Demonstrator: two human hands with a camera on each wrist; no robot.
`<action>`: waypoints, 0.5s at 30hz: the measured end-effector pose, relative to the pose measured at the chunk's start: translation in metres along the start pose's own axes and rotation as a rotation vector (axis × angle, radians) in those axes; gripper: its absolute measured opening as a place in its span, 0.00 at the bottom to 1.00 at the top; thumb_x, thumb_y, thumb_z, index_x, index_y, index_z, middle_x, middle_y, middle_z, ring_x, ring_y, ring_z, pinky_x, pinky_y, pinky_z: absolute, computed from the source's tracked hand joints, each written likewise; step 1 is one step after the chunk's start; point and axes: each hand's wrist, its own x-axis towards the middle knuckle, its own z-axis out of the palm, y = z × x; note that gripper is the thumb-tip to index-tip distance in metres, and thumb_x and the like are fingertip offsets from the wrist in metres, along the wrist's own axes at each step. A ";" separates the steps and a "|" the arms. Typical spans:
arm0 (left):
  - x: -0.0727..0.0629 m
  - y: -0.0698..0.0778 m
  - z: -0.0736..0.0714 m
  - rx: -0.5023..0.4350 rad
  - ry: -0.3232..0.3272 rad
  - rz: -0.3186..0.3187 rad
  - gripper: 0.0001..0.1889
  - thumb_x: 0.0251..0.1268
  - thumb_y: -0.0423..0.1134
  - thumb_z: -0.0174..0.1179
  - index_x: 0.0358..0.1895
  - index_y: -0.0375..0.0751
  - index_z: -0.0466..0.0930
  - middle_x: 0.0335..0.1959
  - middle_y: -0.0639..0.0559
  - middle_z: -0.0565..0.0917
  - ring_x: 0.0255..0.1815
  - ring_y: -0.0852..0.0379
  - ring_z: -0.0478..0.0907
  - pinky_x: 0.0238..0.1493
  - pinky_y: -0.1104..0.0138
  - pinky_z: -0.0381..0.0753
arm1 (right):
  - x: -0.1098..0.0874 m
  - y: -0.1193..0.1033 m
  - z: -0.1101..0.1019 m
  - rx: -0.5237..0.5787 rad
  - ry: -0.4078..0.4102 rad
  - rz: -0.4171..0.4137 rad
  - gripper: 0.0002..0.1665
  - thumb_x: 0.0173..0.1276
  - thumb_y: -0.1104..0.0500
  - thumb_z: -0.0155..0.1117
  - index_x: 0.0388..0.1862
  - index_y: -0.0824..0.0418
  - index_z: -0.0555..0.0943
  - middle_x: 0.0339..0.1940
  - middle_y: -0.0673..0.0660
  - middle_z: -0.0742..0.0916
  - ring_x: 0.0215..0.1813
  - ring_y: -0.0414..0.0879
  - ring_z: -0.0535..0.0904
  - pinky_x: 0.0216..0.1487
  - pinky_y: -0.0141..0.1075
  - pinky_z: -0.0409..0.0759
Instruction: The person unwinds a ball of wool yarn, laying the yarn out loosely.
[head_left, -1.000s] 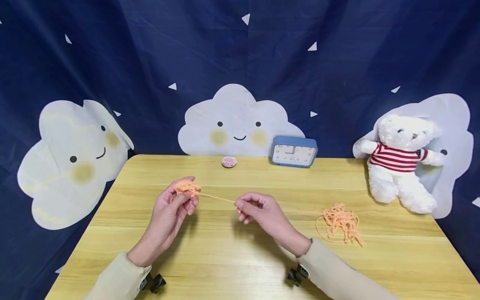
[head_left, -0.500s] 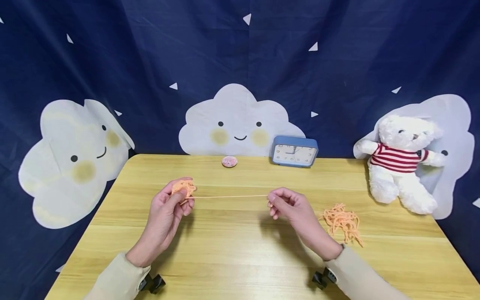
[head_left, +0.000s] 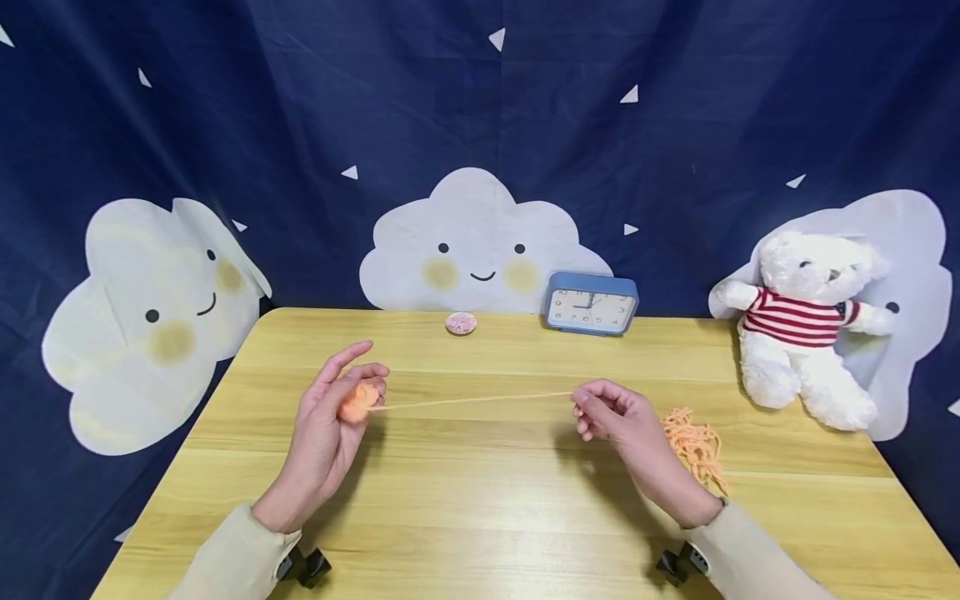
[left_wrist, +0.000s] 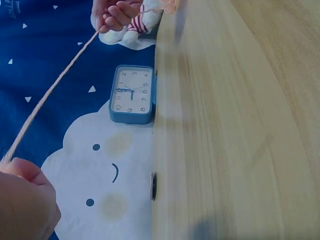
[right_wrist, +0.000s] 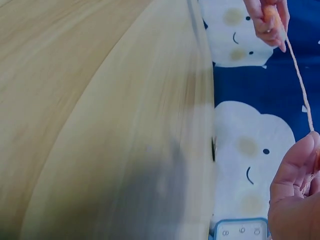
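My left hand [head_left: 324,437] holds a small wound ball of orange yarn [head_left: 358,403] between thumb and fingers above the table, its index finger raised. A strand of yarn [head_left: 472,400] runs nearly straight from that ball to my right hand [head_left: 637,433], where thumb and forefinger pinch it. Behind the right hand a loose tangled heap of the same yarn [head_left: 696,450] lies on the table, partly covered by the hand. In the right wrist view the left hand [right_wrist: 269,22] holds the ball at the top. The strand [left_wrist: 55,85] slants across the left wrist view.
On the wooden table [head_left: 465,517], a blue alarm clock [head_left: 591,303] and a round pink badge-like disc [head_left: 461,323] stand near the back edge. A white teddy bear [head_left: 806,333] in a striped shirt sits at the back right. A dark blue curtain [head_left: 420,83] with clouds hangs behind.
My right hand has moved right, drawing out a longer strand between the hands. The left hand has turned the yarn ball and lifted its index finger. Less of the heap shows.
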 end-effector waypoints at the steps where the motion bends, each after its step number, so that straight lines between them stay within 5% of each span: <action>1: 0.000 0.000 0.000 0.000 -0.005 -0.009 0.20 0.90 0.31 0.48 0.77 0.31 0.67 0.51 0.41 0.84 0.46 0.54 0.82 0.45 0.72 0.86 | 0.000 0.000 -0.002 0.000 0.005 -0.006 0.06 0.83 0.65 0.64 0.47 0.67 0.85 0.37 0.59 0.87 0.35 0.44 0.84 0.38 0.33 0.88; 5: -0.001 0.000 0.000 0.032 -0.028 -0.058 0.22 0.87 0.26 0.52 0.77 0.32 0.67 0.53 0.42 0.84 0.46 0.56 0.83 0.43 0.73 0.87 | -0.001 0.000 -0.011 0.019 0.030 -0.031 0.06 0.84 0.65 0.63 0.46 0.67 0.85 0.37 0.60 0.87 0.34 0.43 0.83 0.36 0.32 0.87; 10: -0.001 -0.003 0.000 0.130 -0.051 -0.128 0.19 0.83 0.25 0.58 0.71 0.34 0.74 0.52 0.46 0.85 0.41 0.58 0.81 0.29 0.76 0.78 | -0.002 -0.005 -0.021 0.073 0.059 -0.047 0.06 0.84 0.66 0.63 0.44 0.66 0.86 0.35 0.57 0.87 0.33 0.42 0.83 0.35 0.31 0.86; 15: 0.000 -0.005 -0.002 0.166 -0.071 -0.124 0.18 0.79 0.22 0.60 0.67 0.31 0.76 0.52 0.45 0.84 0.39 0.57 0.81 0.29 0.76 0.77 | -0.003 -0.010 -0.035 0.111 0.067 -0.059 0.07 0.85 0.66 0.62 0.45 0.65 0.86 0.37 0.56 0.87 0.34 0.41 0.83 0.35 0.30 0.86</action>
